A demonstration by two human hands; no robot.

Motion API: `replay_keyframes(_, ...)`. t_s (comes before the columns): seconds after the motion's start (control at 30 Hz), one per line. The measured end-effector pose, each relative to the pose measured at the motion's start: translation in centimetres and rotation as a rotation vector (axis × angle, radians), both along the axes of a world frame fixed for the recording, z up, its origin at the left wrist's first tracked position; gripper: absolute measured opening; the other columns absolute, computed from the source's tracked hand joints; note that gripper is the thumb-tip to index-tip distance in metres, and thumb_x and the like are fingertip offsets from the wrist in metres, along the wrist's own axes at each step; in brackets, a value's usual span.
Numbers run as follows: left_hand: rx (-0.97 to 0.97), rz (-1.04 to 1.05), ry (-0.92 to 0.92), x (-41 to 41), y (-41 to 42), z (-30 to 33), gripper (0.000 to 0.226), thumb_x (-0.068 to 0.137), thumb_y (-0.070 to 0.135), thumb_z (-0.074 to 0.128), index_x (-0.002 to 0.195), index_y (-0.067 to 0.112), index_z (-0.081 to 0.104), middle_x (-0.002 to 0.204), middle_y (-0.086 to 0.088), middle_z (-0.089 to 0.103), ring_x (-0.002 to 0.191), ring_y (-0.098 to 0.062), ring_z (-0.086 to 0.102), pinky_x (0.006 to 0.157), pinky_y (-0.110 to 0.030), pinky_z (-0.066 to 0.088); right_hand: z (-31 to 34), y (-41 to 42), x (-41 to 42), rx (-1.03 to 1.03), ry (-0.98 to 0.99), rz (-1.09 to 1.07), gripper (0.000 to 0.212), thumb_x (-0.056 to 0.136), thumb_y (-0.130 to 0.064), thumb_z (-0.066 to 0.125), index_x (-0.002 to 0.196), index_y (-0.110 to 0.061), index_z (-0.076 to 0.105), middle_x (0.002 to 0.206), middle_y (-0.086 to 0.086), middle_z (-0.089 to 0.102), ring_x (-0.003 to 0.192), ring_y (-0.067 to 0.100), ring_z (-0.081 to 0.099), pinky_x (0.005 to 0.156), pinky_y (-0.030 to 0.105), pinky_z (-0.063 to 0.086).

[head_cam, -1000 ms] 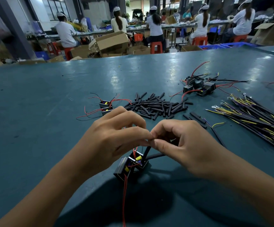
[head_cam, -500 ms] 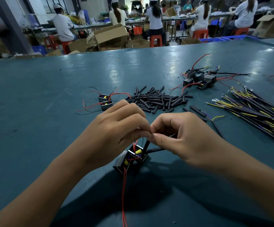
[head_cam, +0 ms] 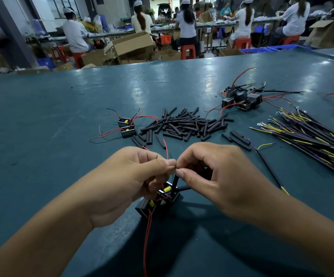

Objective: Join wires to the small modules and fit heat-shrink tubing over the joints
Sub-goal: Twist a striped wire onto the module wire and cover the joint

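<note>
Two hands, left hand [head_cam: 126,176] and right hand [head_cam: 212,176], stayed pinched on thin red wire [head_cam: 167,150].
Its free end had sprung up; joint seemingly unfinished above small black module [head_cam: 158,202].

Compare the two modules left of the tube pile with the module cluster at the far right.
The left pair shows yellow parts and only thin red and black leads; the right cluster holds more modules, with thick black cables attached. Both lie untouched on the table.
</note>
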State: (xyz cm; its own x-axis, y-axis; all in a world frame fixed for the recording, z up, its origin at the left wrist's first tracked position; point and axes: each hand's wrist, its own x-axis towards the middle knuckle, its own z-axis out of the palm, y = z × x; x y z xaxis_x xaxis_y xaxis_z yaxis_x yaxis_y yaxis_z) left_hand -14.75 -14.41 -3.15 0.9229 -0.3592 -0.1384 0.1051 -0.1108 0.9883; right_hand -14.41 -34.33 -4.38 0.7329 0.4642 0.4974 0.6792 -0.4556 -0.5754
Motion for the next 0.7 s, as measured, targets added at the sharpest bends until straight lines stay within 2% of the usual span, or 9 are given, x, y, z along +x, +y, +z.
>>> replay_keyframes(0.07, 0.087, 0.025, -0.228, 0.4, 0.4, -0.1, 0.019, 0.087, 0.03, 0.073, 0.073, 0.017, 0.07, 0.065, -0.002, 0.056, 0.057, -0.012, 0.048, 0.053, -0.021, 0.042, 0.1, -0.2, 0.2, -0.002, 0.005, 0.008, 0.004, 0.088, -0.022, 0.068, 0.085, -0.02, 0.067, 0.07, -0.015, 0.059, 0.062, 0.002, 0.053, 0.059, 0.006, 0.036)
replay_keyframes(0.13, 0.356, 0.011, -0.684, 0.9, 1.4, 0.3, 0.003, 0.087, 0.022, 0.069, 0.086, 0.023, 0.071, 0.08, 0.006, 0.065, 0.071, -0.011, 0.06, 0.064, -0.023, 0.047, 0.1, -0.3, 0.4, 0.013, 0.048, 0.026, 0.007, 0.089, -0.018, 0.071, 0.084, -0.021, 0.067, 0.068, -0.015, 0.06, 0.06, 0.002, 0.054, 0.058, 0.006, 0.037)
replay_keyframes(0.2, 0.538, -0.086, -1.005, 1.3, 2.1, 0.4, 0.012, 0.086, 0.016, 0.073, 0.097, 0.021, 0.073, 0.096, 0.008, 0.064, 0.086, -0.015, 0.062, 0.074, -0.023, 0.047, 0.1, -0.5, 0.5, 0.03, 0.101, 0.048, 0.011, 0.09, -0.015, 0.072, 0.083, -0.023, 0.066, 0.065, -0.016, 0.059, 0.058, 0.001, 0.054, 0.057, 0.006, 0.037)
replay_keyframes(0.27, 0.593, -0.126, -1.132, 1.5, 2.2, 0.2, 0.013, 0.086, 0.017, 0.075, 0.099, 0.017, 0.075, 0.1, 0.006, 0.064, 0.093, -0.014, 0.062, 0.081, -0.026, 0.048, 0.1, -0.7, 0.6, 0.04, 0.138, 0.072, 0.014, 0.09, -0.015, 0.071, 0.083, -0.026, 0.064, 0.066, -0.02, 0.059, 0.057, 0.001, 0.055, 0.056, 0.006, 0.037)
replay_keyframes(0.37, 0.627, -0.106, -1.281, 1.8, 2.0, -0.1, 0.01, 0.087, 0.018, 0.075, 0.095, 0.012, 0.077, 0.095, 0.004, 0.065, 0.087, -0.018, 0.06, 0.078, -0.031, 0.049, 0.2, -0.7, 0.7, 0.029, 0.162, 0.092, 0.016, 0.091, -0.018, 0.07, 0.083, -0.029, 0.063, 0.066, -0.02, 0.059, 0.058, 0.002, 0.056, 0.056, 0.008, 0.038)
replay_keyframes(0.5, 0.651, -0.084, -1.345, 1.6, 1.7, 0.2, 0.011, 0.092, 0.019, 0.071, 0.089, 0.01, 0.076, 0.091, 0.004, 0.064, 0.083, -0.018, 0.056, 0.077, -0.029, 0.046, 0.3, -0.6, 0.5, 0.031, 0.149, 0.094, 0.011, 0.091, -0.017, 0.07, 0.085, -0.025, 0.065, 0.068, -0.014, 0.061, 0.059, 0.003, 0.054, 0.057, 0.009, 0.039)
replay_keyframes(0.57, 0.618, -0.083, -1.271, 1.4, 1.4, 0.1, 0.011, 0.093, 0.02, 0.07, 0.088, 0.011, 0.074, 0.088, 0.005, 0.063, 0.083, -0.012, 0.055, 0.077, -0.025, 0.044, 0.3, -0.7, 0.4, 0.021, 0.115, 0.083, 0.009, 0.091, -0.017, 0.07, 0.086, -0.023, 0.066, 0.068, -0.014, 0.06, 0.06, 0.003, 0.054, 0.058, 0.008, 0.038)
replay_keyframes(0.63, 0.524, -0.09, -1.042, 1.2, 1.4, 0.0, 0.011, 0.092, 0.025, 0.069, 0.086, 0.016, 0.072, 0.081, 0.006, 0.062, 0.076, -0.01, 0.055, 0.07, -0.023, 0.043, 0.4, -0.6, 0.3, -0.022, 0.043, 0.061, 0.005, 0.091, -0.019, 0.069, 0.088, -0.02, 0.067, 0.071, -0.016, 0.059, 0.064, 0.001, 0.055, 0.06, 0.007, 0.037)
replay_keyframes(0.7, 0.348, -0.106, -0.655, 1.0, 1.5, 0.1, 0.014, 0.089, 0.03, 0.07, 0.081, 0.019, 0.072, 0.072, 0.003, 0.063, 0.067, -0.013, 0.054, 0.063, -0.023, 0.043, 0.5, -0.4, 0.2, -0.082, -0.041, 0.039, 0.003, 0.091, -0.02, 0.067, 0.09, -0.018, 0.067, 0.075, -0.017, 0.057, 0.068, -0.001, 0.053, 0.063, 0.006, 0.037)
